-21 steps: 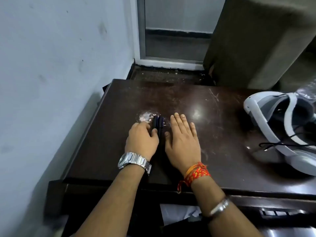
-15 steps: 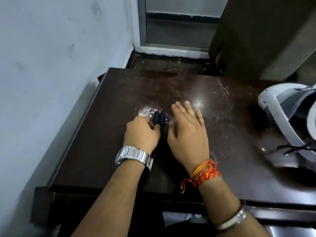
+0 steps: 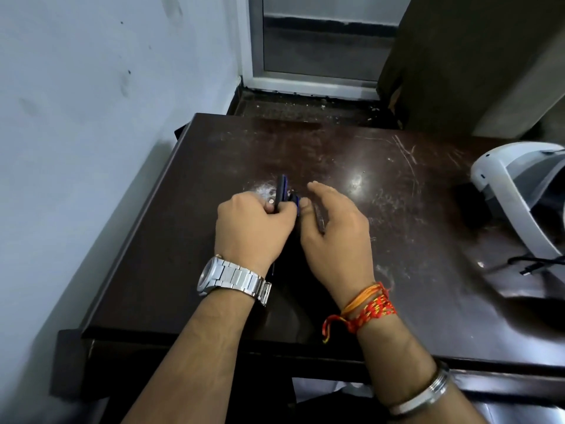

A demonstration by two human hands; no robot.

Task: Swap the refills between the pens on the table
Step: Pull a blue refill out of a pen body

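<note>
Dark blue plastic pens [image 3: 282, 191] stand tilted in the left grip [image 3: 250, 228], its fingers curled around them; the right grip [image 3: 333, 234] seems loosely apart, thumb touching 1 pen.

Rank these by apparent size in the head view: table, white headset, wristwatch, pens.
1. table
2. white headset, though the frame edge crops it
3. wristwatch
4. pens, only their ends showing past the left hand
</note>
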